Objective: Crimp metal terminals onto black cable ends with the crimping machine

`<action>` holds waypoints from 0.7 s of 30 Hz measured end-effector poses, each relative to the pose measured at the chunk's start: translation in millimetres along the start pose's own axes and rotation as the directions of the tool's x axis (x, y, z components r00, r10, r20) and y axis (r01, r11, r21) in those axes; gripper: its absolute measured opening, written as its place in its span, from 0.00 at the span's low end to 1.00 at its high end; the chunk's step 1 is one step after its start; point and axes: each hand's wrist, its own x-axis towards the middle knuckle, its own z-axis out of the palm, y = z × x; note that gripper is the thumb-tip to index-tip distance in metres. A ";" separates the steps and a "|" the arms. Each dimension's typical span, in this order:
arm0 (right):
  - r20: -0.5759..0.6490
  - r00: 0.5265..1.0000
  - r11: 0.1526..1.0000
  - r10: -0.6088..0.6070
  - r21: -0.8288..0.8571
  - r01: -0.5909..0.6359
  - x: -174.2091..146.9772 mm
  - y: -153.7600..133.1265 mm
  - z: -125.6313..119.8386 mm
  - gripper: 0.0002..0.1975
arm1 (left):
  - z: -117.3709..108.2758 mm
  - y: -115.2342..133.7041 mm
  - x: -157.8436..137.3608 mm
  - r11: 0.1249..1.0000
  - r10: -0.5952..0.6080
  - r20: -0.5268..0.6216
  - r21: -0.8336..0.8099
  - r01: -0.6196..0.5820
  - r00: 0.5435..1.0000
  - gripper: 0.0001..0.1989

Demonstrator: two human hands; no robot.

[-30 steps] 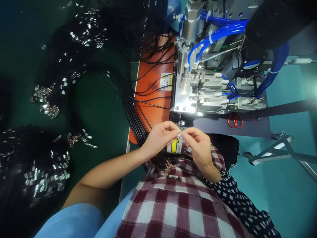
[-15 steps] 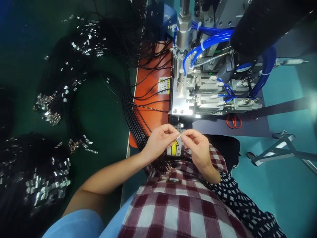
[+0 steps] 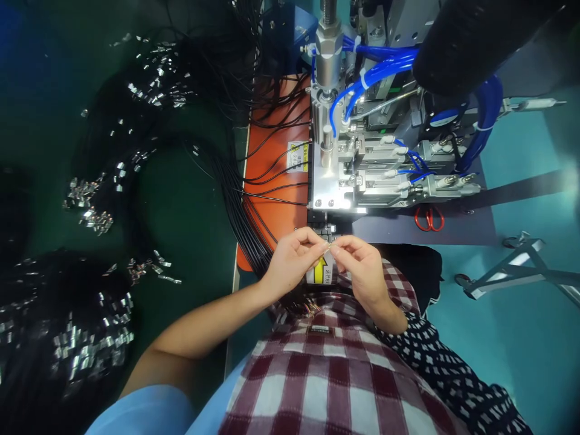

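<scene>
My left hand (image 3: pixel 290 261) is closed in a pinch, thumb against forefinger. Its fingertips hold thin, pale wire ends (image 3: pixel 328 246) that are very small in view. From the other side, my right hand (image 3: pixel 366 269) pinches the same wires, its fingertips nearly touching those of the left. A bundle of black cables (image 3: pixel 247 226) runs down behind my left hand. Below the hands, stripped ends with coloured wires (image 3: pixel 310 308) lie by my checked apron (image 3: pixel 317 362). Just under my fingers shows a white label with a yellow arrow (image 3: pixel 320 273).
Ahead stands a metal machine (image 3: pixel 326 175) with blue air hoses (image 3: pixel 389 63), fed by several black cables across an orange surface (image 3: pixel 276 142). Red-handled scissors (image 3: pixel 429 219) lie to its right. Heaps of cables with shiny ends (image 3: pixel 90 347) cover the dark green surface at left.
Both hands keep their pinch in nearly the same place, with slight finger movement at the wires. The view has shifted slightly.
</scene>
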 end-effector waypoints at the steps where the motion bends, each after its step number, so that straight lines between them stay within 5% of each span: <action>1: 0.004 1.000 1.000 0.006 -0.006 -0.006 -0.1 -1.0 0.0 0.07 | 0.0 -0.5 0.2 1.000 0.005 -0.003 -0.007 -0.005 1.000 0.18; 21: -0.004 1.000 0.997 -0.007 -0.078 0.007 -8.8 -2.8 1.8 0.09 | -1.2 0.9 -0.3 0.999 0.002 -0.033 -0.033 -0.003 0.999 0.11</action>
